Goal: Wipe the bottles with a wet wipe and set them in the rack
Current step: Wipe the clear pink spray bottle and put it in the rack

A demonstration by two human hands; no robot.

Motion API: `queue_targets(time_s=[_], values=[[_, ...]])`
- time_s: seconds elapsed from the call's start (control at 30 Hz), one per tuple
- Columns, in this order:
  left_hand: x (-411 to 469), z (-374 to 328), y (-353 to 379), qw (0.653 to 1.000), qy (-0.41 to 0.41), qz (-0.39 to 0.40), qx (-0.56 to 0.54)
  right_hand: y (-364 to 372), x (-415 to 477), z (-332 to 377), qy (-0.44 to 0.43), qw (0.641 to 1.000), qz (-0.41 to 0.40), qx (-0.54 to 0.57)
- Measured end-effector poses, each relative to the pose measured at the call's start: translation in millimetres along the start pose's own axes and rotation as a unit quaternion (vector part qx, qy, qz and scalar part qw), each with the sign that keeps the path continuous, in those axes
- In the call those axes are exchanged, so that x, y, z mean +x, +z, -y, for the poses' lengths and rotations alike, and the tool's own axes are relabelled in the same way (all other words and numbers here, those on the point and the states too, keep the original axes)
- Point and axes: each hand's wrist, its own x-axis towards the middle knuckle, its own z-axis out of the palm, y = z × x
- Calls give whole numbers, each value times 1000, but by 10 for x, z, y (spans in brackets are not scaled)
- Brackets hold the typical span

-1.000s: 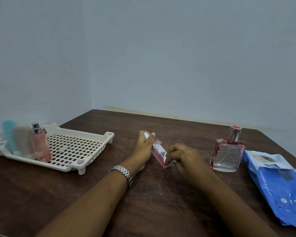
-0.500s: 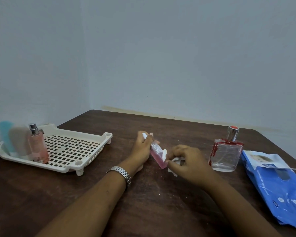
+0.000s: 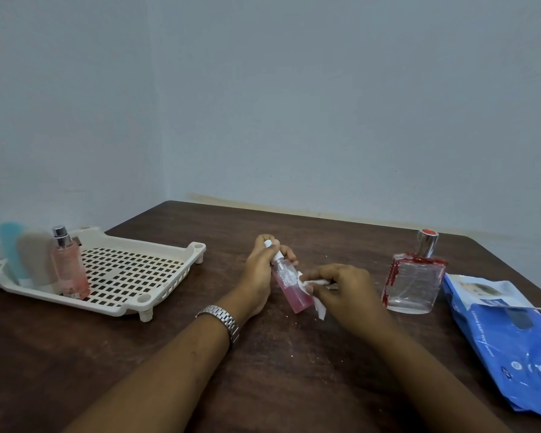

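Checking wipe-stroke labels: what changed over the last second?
The right hand slid the wipe up from the base of the pink bottle toward its middle, so the base and more of the wipe now show. The left hand still grips the cap end, and the tilt is about the same. The rack, glass bottle and wipes pack did not move.

Watch (image 3: 221,318): silver metal bracelet on the left wrist, made of small rectangular links in rows that glint along the upper edge; only the band shows, the dial is hidden.
Left hand (image 3: 258,276): bare, just beyond the watch.
Left forearm (image 3: 169,370): bare from the watch to the bottom edge.
Right hand (image 3: 347,289): bare, to the right of the watch.
Right forearm (image 3: 419,370): bare along all that shows, right of the watch.
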Motion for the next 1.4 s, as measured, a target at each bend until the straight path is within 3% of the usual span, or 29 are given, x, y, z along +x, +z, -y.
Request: queue_targets(time_s=[0.13, 0.37, 0.63, 0.93, 1.1, 1.4], values=[[-48, -31, 49, 999, 1, 30, -45, 17, 2, -23, 4, 999, -31, 33], [-58, -32, 82, 997, 9, 41, -61, 14, 7, -34, -79, 996, -35, 5], [-79, -62, 95, 998, 10, 62, -10, 11, 38, -32, -38, 995, -68, 58], [-89, -69, 76, 998, 5, 66, 3, -65, 1, -44, -31, 997, -16, 63], [-88, -79, 88, 997, 10, 71, -2, -26, 37, -33, -24, 997, -48, 62], [-84, -102, 64, 997, 11, 72, -2, -29, 21, -59, -23, 999, -32, 31]])
